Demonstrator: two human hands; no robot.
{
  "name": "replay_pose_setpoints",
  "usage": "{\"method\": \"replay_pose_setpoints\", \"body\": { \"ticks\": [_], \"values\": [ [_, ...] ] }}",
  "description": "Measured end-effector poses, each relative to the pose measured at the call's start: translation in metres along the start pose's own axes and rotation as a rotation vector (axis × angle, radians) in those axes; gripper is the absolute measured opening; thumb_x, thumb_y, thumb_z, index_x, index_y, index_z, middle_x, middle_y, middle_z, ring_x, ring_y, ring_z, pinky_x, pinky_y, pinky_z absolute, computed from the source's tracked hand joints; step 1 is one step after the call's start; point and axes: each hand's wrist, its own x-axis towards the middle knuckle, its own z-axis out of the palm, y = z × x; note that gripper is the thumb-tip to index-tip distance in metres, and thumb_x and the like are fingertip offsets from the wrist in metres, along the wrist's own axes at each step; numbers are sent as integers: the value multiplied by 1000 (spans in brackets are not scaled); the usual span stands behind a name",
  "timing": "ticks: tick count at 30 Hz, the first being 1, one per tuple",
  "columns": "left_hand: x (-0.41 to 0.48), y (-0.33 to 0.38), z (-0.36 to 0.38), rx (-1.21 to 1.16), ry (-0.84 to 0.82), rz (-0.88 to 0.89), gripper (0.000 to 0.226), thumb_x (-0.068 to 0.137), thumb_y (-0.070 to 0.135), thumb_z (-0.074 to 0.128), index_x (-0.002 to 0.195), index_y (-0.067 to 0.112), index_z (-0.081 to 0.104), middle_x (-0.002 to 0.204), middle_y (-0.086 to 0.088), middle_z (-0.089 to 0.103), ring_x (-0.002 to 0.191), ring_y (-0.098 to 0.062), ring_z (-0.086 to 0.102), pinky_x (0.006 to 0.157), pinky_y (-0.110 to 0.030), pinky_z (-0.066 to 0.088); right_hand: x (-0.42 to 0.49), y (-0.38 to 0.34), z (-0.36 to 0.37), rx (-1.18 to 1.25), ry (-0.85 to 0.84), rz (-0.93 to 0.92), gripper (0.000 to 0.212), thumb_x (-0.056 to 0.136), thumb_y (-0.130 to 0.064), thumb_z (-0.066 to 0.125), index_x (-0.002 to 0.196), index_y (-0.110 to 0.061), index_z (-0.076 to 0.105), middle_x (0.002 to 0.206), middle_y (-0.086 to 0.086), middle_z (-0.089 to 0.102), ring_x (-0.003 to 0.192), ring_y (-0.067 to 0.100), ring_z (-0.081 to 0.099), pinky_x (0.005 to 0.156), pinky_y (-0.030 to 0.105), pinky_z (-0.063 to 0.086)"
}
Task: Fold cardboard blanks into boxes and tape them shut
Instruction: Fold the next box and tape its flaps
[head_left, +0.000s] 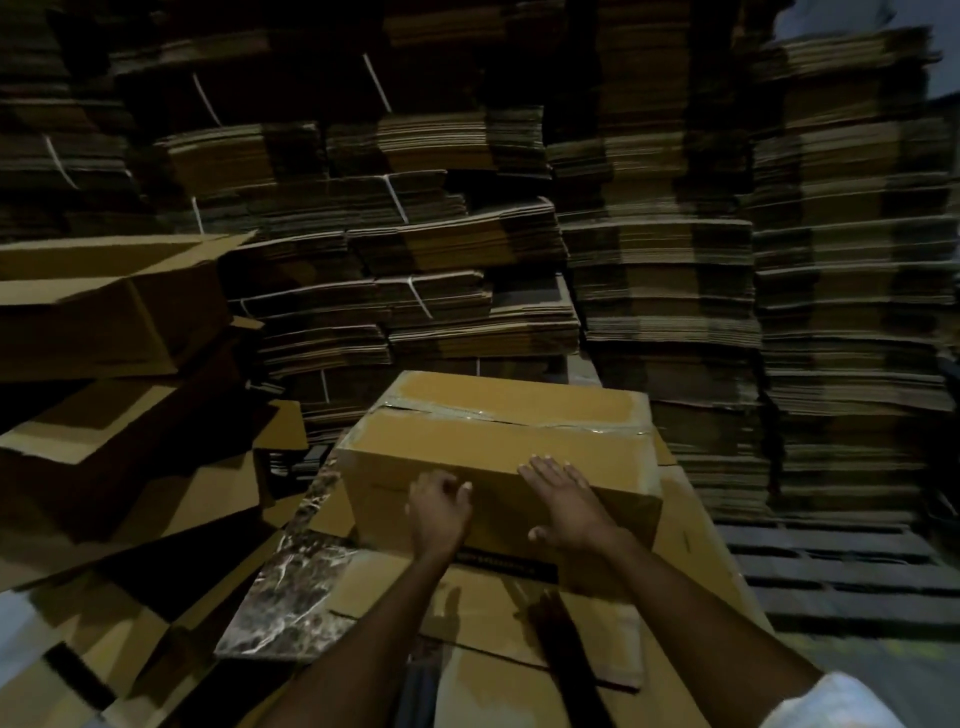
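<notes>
A folded brown cardboard box (498, 441) stands in the middle of the head view on flat cardboard blanks (493, 613). Clear tape (509, 418) runs along its top seam. My right hand (563, 506) lies flat with straight fingers on the box's near top edge and front face. My left hand (439, 512) rests against the front face lower left, with its fingers loosely curled and nothing held in it.
Tall stacks of bundled flat blanks (467, 260) fill the back and right. Assembled open boxes (104, 312) pile up on the left. A marble-patterned tabletop (291, 592) shows under the blanks. A dark wooden pallet (841, 571) lies at the right.
</notes>
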Motion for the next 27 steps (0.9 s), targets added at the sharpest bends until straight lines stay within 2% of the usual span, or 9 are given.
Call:
{"method": "replay_pose_setpoints", "body": {
  "ticks": [6,9,11,13,15,18,20,24,27],
  "values": [
    [0,40,32,296,-316,503,54,95,41,64,145,27,49,155,2,41,145,-18,30,120,-39,20,-42,41,22,72,328,253,69,96,-37,63,156,-30,29,168,2,18,155,21,11,125,39,1],
    [-7,53,48,421,-425,593,71,95,49,62,156,27,32,166,-1,23,154,-20,13,126,-46,4,-68,70,31,215,566,584,88,85,-45,74,157,-27,27,169,9,11,154,32,12,122,50,11],
    [-9,56,55,450,-425,590,76,94,51,63,157,28,27,167,-3,17,155,-22,7,126,-49,-2,-79,93,32,492,555,727,104,77,-46,84,159,-23,24,166,13,21,150,36,26,117,53,29],
    [-11,58,60,462,-417,578,78,92,51,64,156,28,27,167,-4,17,155,-23,6,125,-52,-5,-82,108,32,793,431,672,93,74,-37,90,150,-18,41,146,13,55,130,30,56,101,43,52],
    [-12,60,63,461,-418,581,76,94,50,63,157,30,26,168,-3,15,156,-22,4,123,-54,-10,-86,104,32,849,387,607,72,74,-28,90,137,-15,57,121,6,72,102,15,70,84,28,58],
    [-13,51,63,387,-377,604,63,100,32,58,157,31,30,168,-5,15,157,-23,-1,117,-53,-20,-89,77,44,765,449,648,46,76,-28,89,117,-21,68,94,-13,74,75,-7,65,71,17,56],
    [-12,30,58,272,-318,607,63,99,15,56,155,32,35,168,-6,17,156,-23,-4,119,-48,-21,-93,53,57,754,429,555,38,77,-27,89,111,-24,71,81,-19,70,66,-9,64,64,11,52],
    [-18,-5,43,188,-208,564,67,98,12,59,155,38,35,169,-3,14,156,-22,-3,125,-51,4,-92,39,58,629,437,349,27,80,-29,86,101,-25,71,82,-19,66,72,-5,63,67,16,56],
    [-44,-8,42,120,-69,488,56,98,20,63,150,26,43,159,-5,29,149,-27,22,115,-45,28,-79,58,45,425,457,121,50,73,-36,89,113,-24,62,112,-8,59,104,10,56,84,26,51]
  ]
}}
